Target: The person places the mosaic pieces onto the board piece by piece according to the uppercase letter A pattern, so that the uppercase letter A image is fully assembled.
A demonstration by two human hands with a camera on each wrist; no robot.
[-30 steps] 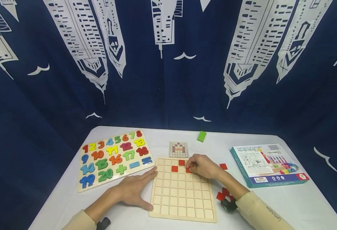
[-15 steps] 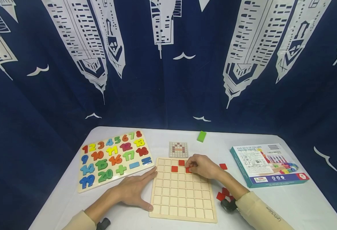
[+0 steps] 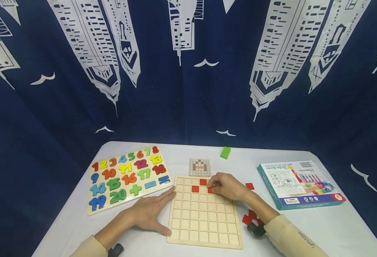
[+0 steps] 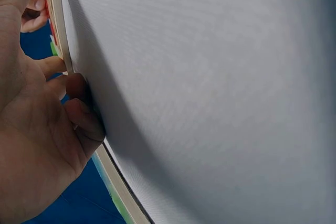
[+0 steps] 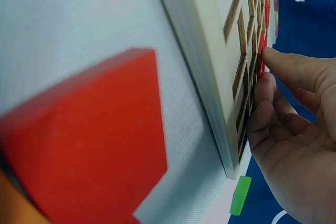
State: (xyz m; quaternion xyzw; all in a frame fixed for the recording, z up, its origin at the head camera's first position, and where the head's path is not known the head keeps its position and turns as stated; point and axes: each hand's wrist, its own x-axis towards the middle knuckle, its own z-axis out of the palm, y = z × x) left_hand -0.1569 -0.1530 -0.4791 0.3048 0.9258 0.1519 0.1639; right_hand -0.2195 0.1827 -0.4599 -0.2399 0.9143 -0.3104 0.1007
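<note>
On the tabletop [image 3: 333, 228], the left hand [image 3: 148, 212] lies spread, touching the board's [image 3: 204, 216] left edge. The right hand [image 3: 226, 185] pinches a red tile [image 3: 210, 190] in the second row; whether it is fully seated is hard to tell.
</note>
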